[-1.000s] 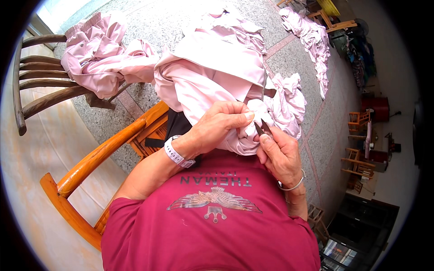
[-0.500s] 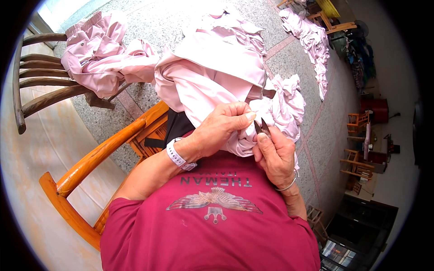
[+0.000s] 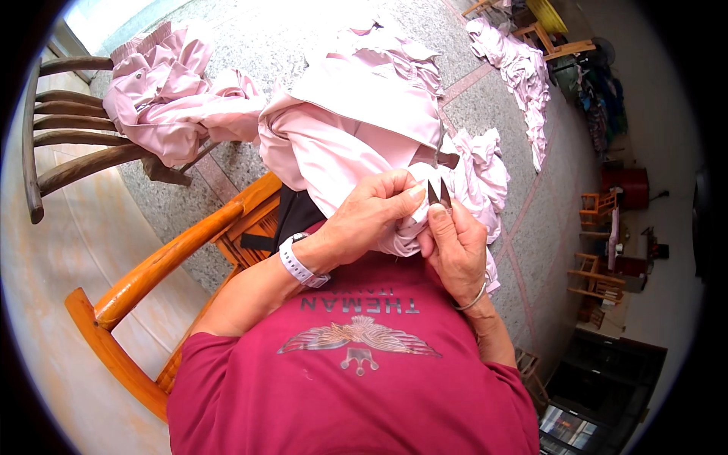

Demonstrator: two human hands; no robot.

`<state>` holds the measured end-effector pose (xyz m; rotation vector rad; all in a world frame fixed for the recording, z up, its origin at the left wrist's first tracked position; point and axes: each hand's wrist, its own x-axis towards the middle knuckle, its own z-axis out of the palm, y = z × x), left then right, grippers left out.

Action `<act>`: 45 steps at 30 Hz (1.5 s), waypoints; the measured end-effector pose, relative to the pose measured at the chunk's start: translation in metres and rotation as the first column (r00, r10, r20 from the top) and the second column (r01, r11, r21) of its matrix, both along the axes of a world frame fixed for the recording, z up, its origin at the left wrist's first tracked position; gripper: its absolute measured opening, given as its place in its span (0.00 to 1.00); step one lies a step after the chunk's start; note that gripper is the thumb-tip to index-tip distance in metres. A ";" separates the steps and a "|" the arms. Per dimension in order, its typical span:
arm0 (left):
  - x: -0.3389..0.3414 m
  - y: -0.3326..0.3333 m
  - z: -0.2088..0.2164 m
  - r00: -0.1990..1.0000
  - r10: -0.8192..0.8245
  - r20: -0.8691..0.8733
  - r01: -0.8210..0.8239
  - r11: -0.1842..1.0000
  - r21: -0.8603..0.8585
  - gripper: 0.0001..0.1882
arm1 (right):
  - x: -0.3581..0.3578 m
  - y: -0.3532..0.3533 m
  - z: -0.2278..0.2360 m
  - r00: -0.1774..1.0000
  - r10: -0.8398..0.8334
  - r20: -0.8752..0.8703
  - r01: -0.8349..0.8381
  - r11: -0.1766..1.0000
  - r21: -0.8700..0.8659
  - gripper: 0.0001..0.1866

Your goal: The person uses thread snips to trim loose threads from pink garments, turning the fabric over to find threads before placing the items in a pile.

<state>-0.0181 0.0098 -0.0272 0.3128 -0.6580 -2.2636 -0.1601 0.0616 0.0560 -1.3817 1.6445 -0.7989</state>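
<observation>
Across my lap lies a pale pink garment point(image 3: 341, 136), bunched and folded, with its loose part heaped at the right. My left hand point(image 3: 379, 208), with a white watch point(image 3: 297, 262) at the wrist, pinches an edge of this cloth between thumb and fingers. Thread snips point(image 3: 438, 196) sit in my right hand point(image 3: 457, 246), which is closed around them. Their two dark pointed blades stand apart and point away from me, just right of my left thumb tip and close to the cloth. The grip of the snips is hidden inside my palm.
More pink clothing point(image 3: 163, 91) hangs over a dark wooden chair point(image 3: 80, 121) at the left. An orange wooden armrest point(image 3: 182, 246) runs beside my left arm. Another pink pile point(image 3: 519, 76) trails onto the speckled floor point(image 3: 523, 220) at the far right. Small wooden chairs point(image 3: 595, 277) stand along the right side.
My right hand has shifted slightly away from me and left, and the snips now point straighter ahead with both blades more visible. My left hand keeps its pinch on the cloth.
</observation>
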 end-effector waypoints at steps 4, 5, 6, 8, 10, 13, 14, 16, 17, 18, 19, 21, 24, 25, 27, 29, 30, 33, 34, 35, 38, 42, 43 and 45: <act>0.008 -0.010 -0.001 1.000 0.018 -0.004 -0.018 0.996 -0.093 0.11 | -0.014 0.002 -0.003 0.993 -0.066 0.095 0.067 0.998 -0.017 0.10; 0.008 -0.011 -0.003 1.000 0.017 -0.015 -0.018 0.997 -0.073 0.11 | -0.011 0.002 -0.004 0.999 -0.039 0.001 0.039 0.996 -0.082 0.09; 0.008 -0.011 -0.005 1.000 0.016 -0.026 -0.018 0.998 -0.053 0.11 | -0.006 0.000 -0.005 0.995 -0.018 -0.095 0.005 0.990 -0.143 0.08; 0.010 -0.013 -0.006 1.000 0.016 -0.008 -0.016 0.999 -0.037 0.10 | -0.009 0.000 -0.008 0.970 -0.034 -0.241 0.002 0.991 -0.133 0.07; 0.013 -0.016 -0.005 1.000 -0.015 -0.009 0.014 0.993 -0.118 0.09 | -0.006 -0.001 -0.005 0.976 -0.042 -0.213 0.000 0.981 -0.192 0.07; 0.014 -0.016 -0.004 0.999 -0.014 0.047 0.022 0.984 -0.176 0.08 | -0.005 0.002 -0.007 0.985 -0.053 -0.163 0.013 0.971 -0.240 0.06; 0.014 -0.015 -0.004 0.997 -0.004 0.073 0.018 0.982 -0.187 0.08 | -0.006 0.003 -0.008 0.988 -0.057 -0.146 0.019 0.968 -0.251 0.06; 0.011 -0.013 -0.006 0.999 0.011 0.046 -0.003 0.982 -0.189 0.07 | -0.008 0.006 -0.005 0.994 -0.033 -0.106 0.018 0.990 -0.141 0.07; 0.009 -0.012 -0.007 0.999 0.020 0.032 -0.014 0.982 -0.190 0.07 | -0.009 0.006 -0.002 0.996 -0.022 -0.086 0.015 0.996 -0.085 0.07; 0.008 -0.011 -0.007 0.999 0.022 0.027 -0.017 0.985 -0.173 0.07 | -0.011 0.006 -0.001 0.996 0.005 -0.092 -0.010 0.998 -0.059 0.07; 0.008 -0.010 -0.007 1.000 0.024 0.021 -0.020 0.988 -0.155 0.07 | -0.012 0.005 0.000 0.995 0.031 -0.098 -0.034 0.999 -0.033 0.07; 0.008 -0.010 -0.007 0.998 0.025 0.052 -0.018 0.991 -0.134 0.07 | -0.013 0.006 0.005 0.991 0.047 -0.124 -0.047 0.999 0.001 0.08; 0.011 -0.011 -0.003 0.989 0.031 0.144 -0.011 0.991 -0.136 0.07 | -0.006 0.011 0.030 0.986 0.032 -0.164 -0.027 0.999 0.032 0.09; 0.012 -0.011 -0.001 0.986 0.034 0.162 -0.010 0.989 -0.147 0.07 | -0.002 0.012 0.040 0.986 0.035 -0.163 -0.028 0.999 0.044 0.10; 0.012 -0.010 0.002 0.982 0.035 0.184 -0.004 0.986 -0.166 0.08 | 0.001 0.014 0.046 0.980 0.079 -0.181 -0.065 0.995 0.080 0.10; 0.011 -0.007 0.005 0.980 0.034 0.196 0.001 0.985 -0.173 0.08 | 0.003 0.015 0.046 0.963 0.168 -0.213 -0.141 0.980 0.137 0.10; 0.010 -0.007 0.006 0.979 0.041 0.198 -0.004 0.983 -0.184 0.09 | 0.001 0.014 0.043 0.959 0.150 -0.241 -0.117 0.982 0.148 0.09; 0.010 -0.006 0.009 0.977 0.057 0.208 -0.014 0.979 -0.203 0.09 | -0.001 0.015 0.043 0.959 0.139 -0.247 -0.100 0.981 0.164 0.09; 0.010 -0.006 0.009 0.976 0.058 0.210 -0.015 0.979 -0.202 0.09 | -0.001 0.015 0.043 0.960 0.141 -0.242 -0.102 0.981 0.165 0.09; 0.010 -0.006 0.009 0.976 0.057 0.212 -0.013 0.979 -0.201 0.10 | 0.000 0.015 0.042 0.961 0.140 -0.238 -0.102 0.981 0.166 0.09; 0.010 -0.006 0.008 0.973 0.048 0.225 -0.001 0.980 -0.201 0.10 | -0.001 0.016 0.040 0.962 0.141 -0.232 -0.106 0.982 0.157 0.11; 0.011 -0.006 0.009 0.970 0.047 0.239 0.004 0.978 -0.209 0.10 | -0.002 0.015 0.043 0.949 0.174 -0.264 -0.127 0.974 0.187 0.10; 0.011 -0.005 0.010 0.969 0.048 0.244 0.006 0.977 -0.215 0.10 | -0.003 0.015 0.042 0.949 0.176 -0.261 -0.131 0.974 0.183 0.10; 0.012 -0.006 0.010 0.967 0.036 0.252 0.019 0.977 -0.213 0.10 | -0.005 0.016 0.041 0.950 0.179 -0.256 -0.136 0.975 0.177 0.10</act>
